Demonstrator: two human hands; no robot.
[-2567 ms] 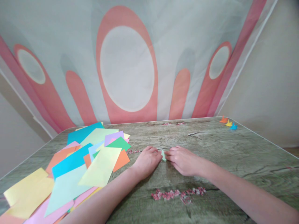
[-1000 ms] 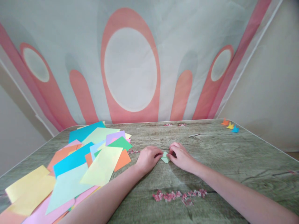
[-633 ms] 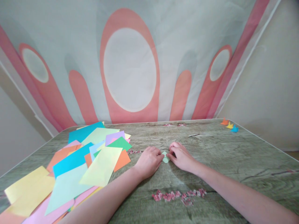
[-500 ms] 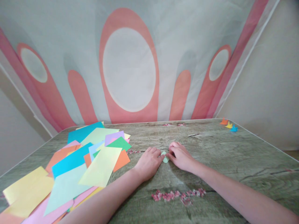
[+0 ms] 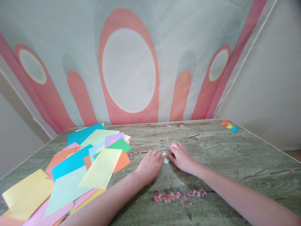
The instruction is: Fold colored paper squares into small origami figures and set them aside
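Note:
A small piece of folded pale green paper lies on the wood-patterned table between my hands. My left hand rests beside it on the left, fingers curled, with the thumb pressing on the paper's left edge. From the right, my right hand has its thumb on the paper and its other fingers bent inward. Both hands are closed on this one piece. My fingers hide part of it, so the exact shape of the folds does not show.
Loose coloured paper sheets overlap in a heap on the left side of the table. Small folded paper figures in orange, yellow and blue stand at the far right corner. A printed cloth hangs behind the table.
The hands and the green paper keep almost the same place and pose. The whole view has shifted very slightly.

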